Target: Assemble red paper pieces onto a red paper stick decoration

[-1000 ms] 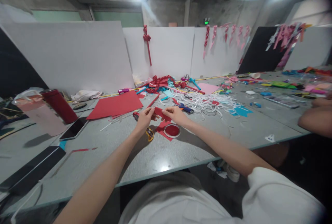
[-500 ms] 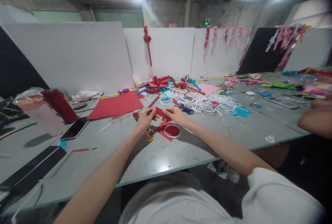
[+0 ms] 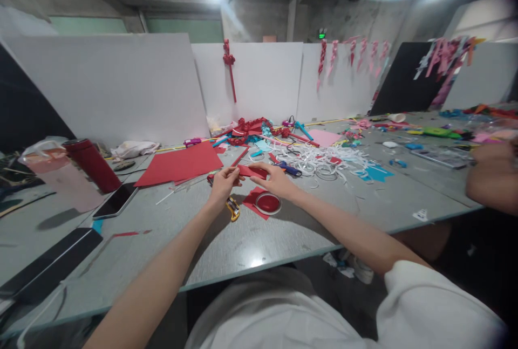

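A small red paper piece [image 3: 251,171] is held up between both hands above the grey table. My left hand [image 3: 224,183] pinches its left end. My right hand [image 3: 275,180] has its fingers along the top and right end of the same piece. Just below on the table lies a red paper sheet [image 3: 251,198], with a round red disc with a pale rim [image 3: 268,204] on it. A yellow cutter [image 3: 233,209] lies beneath my left hand. Behind my right hand is a dark blue tool [image 3: 290,169].
Large red sheets [image 3: 182,163] lie at left, near a red bottle [image 3: 93,165], a clear jug [image 3: 60,176] and a phone [image 3: 116,200]. White paper strips [image 3: 324,163] spread behind my right hand. Another person's arm [image 3: 491,184] rests at the right edge.
My right hand's fingers have shifted left and up over the red paper piece, which now looks more level. My left hand has moved slightly left.
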### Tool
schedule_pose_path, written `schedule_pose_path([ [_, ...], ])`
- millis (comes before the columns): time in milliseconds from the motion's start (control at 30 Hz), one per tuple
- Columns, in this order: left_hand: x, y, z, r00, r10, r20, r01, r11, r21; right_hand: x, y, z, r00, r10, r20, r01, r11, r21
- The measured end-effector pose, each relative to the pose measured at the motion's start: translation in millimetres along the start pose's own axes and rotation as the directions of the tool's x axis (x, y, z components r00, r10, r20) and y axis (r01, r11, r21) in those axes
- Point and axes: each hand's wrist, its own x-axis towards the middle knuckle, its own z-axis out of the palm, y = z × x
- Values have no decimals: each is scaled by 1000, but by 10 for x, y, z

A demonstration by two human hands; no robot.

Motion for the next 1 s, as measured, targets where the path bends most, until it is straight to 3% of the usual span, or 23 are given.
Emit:
schedule_pose_path([
  [200, -52, 31, 9, 990, -82, 115, 89, 994, -64, 7, 37, -12, 998, 42, 56, -45, 997, 61],
  [367, -64, 0, 18, 978, -65, 196, 69, 998, -10, 13, 7, -20, 987, 3, 160, -19, 995, 94],
  [633, -48, -1, 23, 981, -18, 195, 15, 1000, 14, 23, 22, -6, 988, 36, 152, -57, 990, 131],
  [833, -10, -38, 11, 991, 42, 130, -46, 998, 32, 30, 207, 38, 980, 180, 85, -196, 950, 243],
  [1000, -26, -26, 21, 989, 56, 137, -72, 991, 115, 70, 225, 37, 974, 223, 48, -226, 920, 319],
])
